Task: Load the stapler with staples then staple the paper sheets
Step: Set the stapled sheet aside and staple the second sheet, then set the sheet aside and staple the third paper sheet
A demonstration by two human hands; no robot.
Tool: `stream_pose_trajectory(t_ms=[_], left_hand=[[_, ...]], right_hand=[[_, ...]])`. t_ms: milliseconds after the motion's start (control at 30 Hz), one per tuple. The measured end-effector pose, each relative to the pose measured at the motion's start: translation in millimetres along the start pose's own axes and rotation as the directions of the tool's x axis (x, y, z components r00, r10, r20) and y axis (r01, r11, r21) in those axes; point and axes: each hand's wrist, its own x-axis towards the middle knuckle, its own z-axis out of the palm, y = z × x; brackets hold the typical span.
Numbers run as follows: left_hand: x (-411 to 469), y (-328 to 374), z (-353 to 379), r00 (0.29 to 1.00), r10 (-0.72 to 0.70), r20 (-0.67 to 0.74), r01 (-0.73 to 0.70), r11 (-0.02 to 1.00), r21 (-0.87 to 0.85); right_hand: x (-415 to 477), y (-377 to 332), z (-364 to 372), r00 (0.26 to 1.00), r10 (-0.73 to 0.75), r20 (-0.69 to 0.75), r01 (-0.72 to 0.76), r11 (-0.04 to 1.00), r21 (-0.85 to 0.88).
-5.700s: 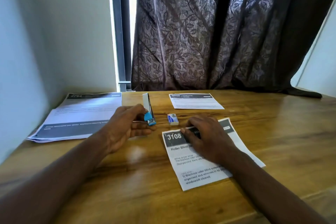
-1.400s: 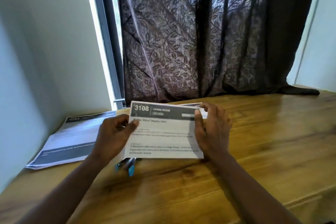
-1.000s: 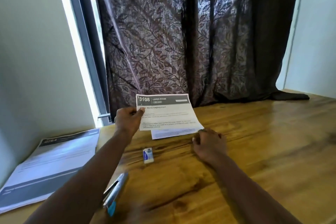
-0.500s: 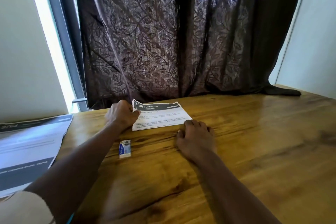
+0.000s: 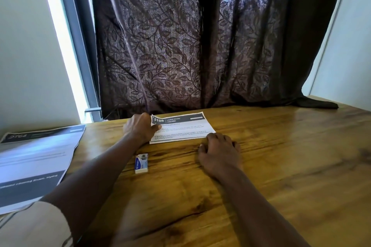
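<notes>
Head: paper sheets (image 5: 181,128) in left hand (image 5: 138,128)

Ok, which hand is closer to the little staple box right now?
Left. The left hand is just beyond the staple box, pinching the paper sheets; the right hand rests farther off to its right.

Daylight is streaming in through a blown-out strip of window (image 5: 62,46) just left of the dark curtain (image 5: 190,46), which is blocking most of it and glowing faintly through its weave, leaving the room dim. Below the curtain the tabletop (image 5: 291,156) is catching a soft sheen and the paper sheets (image 5: 180,129) are reading fairly sharp. Far left of the curtain a paper stack (image 5: 36,162) is smearing with blur, and the window frame (image 5: 79,46) is leaning from wide-angle distortion.
</notes>
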Motion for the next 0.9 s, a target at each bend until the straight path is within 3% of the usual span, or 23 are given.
stream_pose_trajectory(t_ms=[300, 467, 633, 767, 900], left_hand=[[1, -10, -4, 0.996, 0.074, 0.052, -0.074, 0.997, -0.009], [-30, -21, -34, 0.996, 0.085, 0.026, -0.082, 0.991, -0.107], [-96, -66, -81, 0.979, 0.203, -0.024, -0.204, 0.954, -0.220], [-154, -124, -110, 0.969, 0.236, -0.072, -0.242, 0.965, -0.098], [-182, -185, -129, 0.987, 0.150, -0.065, -0.149, 0.989, 0.023]], right_hand=[[0, 1, -1, 1.000, 0.001, -0.009, -0.001, 1.000, 0.005], [-6, -1, -6, 0.994, -0.034, -0.104, 0.040, 0.998, 0.057], [-16, -9, -10, 0.974, -0.166, -0.155, 0.177, 0.982, 0.064], [-27, -22, -12, 0.940, -0.321, -0.112, 0.330, 0.942, 0.068], [-48, -43, -9, 0.863, -0.495, -0.102, 0.503, 0.861, 0.076]])
